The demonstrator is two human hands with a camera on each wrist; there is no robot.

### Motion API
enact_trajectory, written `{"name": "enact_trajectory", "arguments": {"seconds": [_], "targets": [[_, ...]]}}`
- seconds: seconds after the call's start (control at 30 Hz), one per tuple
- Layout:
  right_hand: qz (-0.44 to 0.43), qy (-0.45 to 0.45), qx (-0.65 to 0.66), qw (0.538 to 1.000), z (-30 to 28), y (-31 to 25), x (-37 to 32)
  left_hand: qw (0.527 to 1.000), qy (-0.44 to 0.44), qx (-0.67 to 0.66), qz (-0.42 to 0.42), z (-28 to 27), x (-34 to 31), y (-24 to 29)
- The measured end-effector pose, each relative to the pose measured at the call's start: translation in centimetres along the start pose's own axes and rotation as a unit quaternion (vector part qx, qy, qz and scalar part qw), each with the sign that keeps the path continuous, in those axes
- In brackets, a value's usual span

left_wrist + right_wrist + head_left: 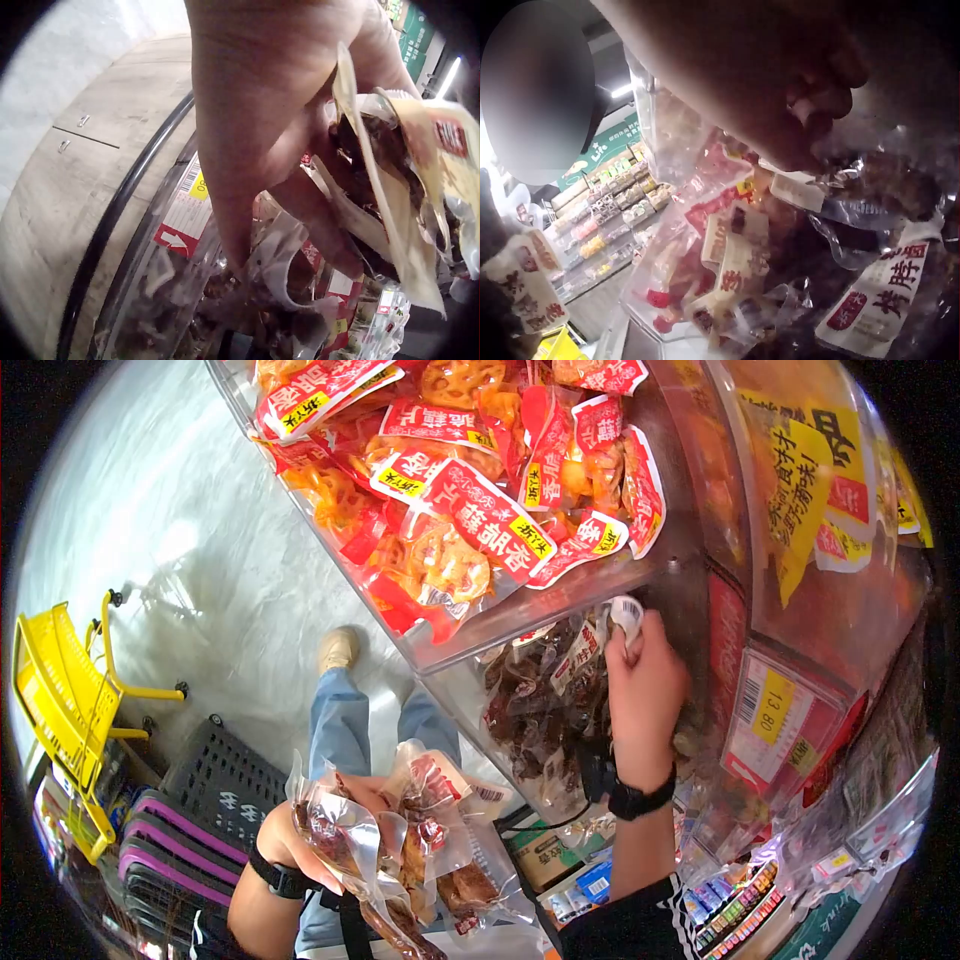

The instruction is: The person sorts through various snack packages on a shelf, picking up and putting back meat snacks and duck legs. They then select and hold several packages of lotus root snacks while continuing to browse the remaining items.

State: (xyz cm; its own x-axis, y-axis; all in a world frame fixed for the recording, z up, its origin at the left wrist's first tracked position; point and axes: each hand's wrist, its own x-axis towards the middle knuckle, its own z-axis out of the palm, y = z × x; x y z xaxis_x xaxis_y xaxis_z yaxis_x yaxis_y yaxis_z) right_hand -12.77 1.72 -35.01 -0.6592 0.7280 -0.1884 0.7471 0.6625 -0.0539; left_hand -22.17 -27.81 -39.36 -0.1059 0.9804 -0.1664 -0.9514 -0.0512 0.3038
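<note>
My left hand (290, 848) grips several clear packets (425, 840) of brown food low in the head view, in front of the legs. In the left wrist view, that hand (266, 112) has its fingers around them, and one pale-labelled packet (412, 165) sticks out to the right. My right hand (648, 695) is inside a clear bin, pinching a packet's white barcode end (626, 616) between thumb and fingers. Dark-brown packets (540, 710) lie beneath and beside it. The right wrist view shows the hand (757, 82) above packets with red-lettered labels (881, 292); its fingertips are partly in shadow.
A neighbouring bin holds red-and-white packets of orange slices (480, 520). A price card (770, 710) stands right of the right hand. At lower left are a yellow cart (65, 720) and stacked dark baskets (225, 780). Shelves of goods (735, 910) stand at lower right.
</note>
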Motion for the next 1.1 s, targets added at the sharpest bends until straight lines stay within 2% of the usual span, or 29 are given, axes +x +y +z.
{"name": "enact_trajectory", "arguments": {"seconds": [0.13, 0.23, 0.37, 0.43, 0.47, 0.57, 0.6, 0.63, 0.7, 0.73, 0.77, 0.8, 0.87, 0.93, 1.0, 1.1], "targets": [[-0.006, 0.002, -0.044, 0.999, 3.5, 0.5, 2.1, 1.0, 0.0, -0.007, 0.024, -0.2, -0.2, 0.0], [-0.008, 0.002, -0.015, 1.0, 3.8, 0.2, 2.7, 1.0, -0.002, -0.01, 0.026, -0.3, -0.5, 0.1], [-0.008, -0.042, 0.064, 0.997, 2.4, -0.5, 2.2, 0.999, 0.011, -0.03, 0.025, 0.1, -0.6, 0.6], [-0.022, -0.084, 0.128, 0.988, 1.2, 0.2, 1.2, 0.998, 0.005, -0.026, 0.063, -0.6, -1.1, -0.4], [-0.009, -0.066, 0.133, 0.989, 0.3, -0.1, 0.2, 0.996, 0.002, -0.024, 0.081, -0.7, -1.4, -0.8], [-0.058, 0.018, 0.1, 0.993, -2.2, -0.7, -3.5, 0.994, 0.056, -0.043, 0.079, 0.6, -1.4, -0.5], [-0.006, -0.041, 0.172, 0.984, -3.2, -1.5, -5.1, 0.992, 0.077, -0.056, 0.084, 1.1, -1.2, -0.6], [0.047, -0.1, 0.243, 0.964, -4.0, -2.5, -6.8, 0.989, 0.098, -0.069, 0.09, 1.6, -1.1, -0.6], [0.113, -0.251, 0.41, 0.87, -4.9, -3.7, -10.0, 0.987, 0.122, -0.087, 0.05, 1.7, -1.5, -1.0], [0.126, -0.289, 0.462, 0.829, -4.8, -4.3, -11.1, 0.988, 0.119, -0.089, 0.045, 1.4, -1.5, -1.5], [0.139, -0.326, 0.512, 0.782, -4.6, -4.8, -12.1, 0.988, 0.116, -0.09, 0.041, 1.0, -1.5, -2.0], [0.135, -0.332, 0.533, 0.766, -4.1, -5.2, -13.0, 0.986, 0.123, -0.099, 0.052, 1.3, -1.2, -2.4], [0.125, -0.342, 0.575, 0.733, -3.2, -5.5, -14.2, 0.986, 0.138, -0.092, 0.022, 1.9, -0.5, -2.0], [0.136, -0.36, 0.528, 0.757, -3.1, -5.0, -14.3, 0.985, 0.153, -0.08, -0.003, 2.8, 0.1, -1.8], [0.15, -0.376, 0.479, 0.779, -3.1, -4.4, -14.3, 0.983, 0.159, -0.086, 0.007, 3.4, 0.6, -2.0], [0.098, -0.338, 0.442, 0.825, -3.8, -3.7, -13.5, 0.985, 0.14, -0.096, 0.014, 3.3, 0.6, -2.5]]}}
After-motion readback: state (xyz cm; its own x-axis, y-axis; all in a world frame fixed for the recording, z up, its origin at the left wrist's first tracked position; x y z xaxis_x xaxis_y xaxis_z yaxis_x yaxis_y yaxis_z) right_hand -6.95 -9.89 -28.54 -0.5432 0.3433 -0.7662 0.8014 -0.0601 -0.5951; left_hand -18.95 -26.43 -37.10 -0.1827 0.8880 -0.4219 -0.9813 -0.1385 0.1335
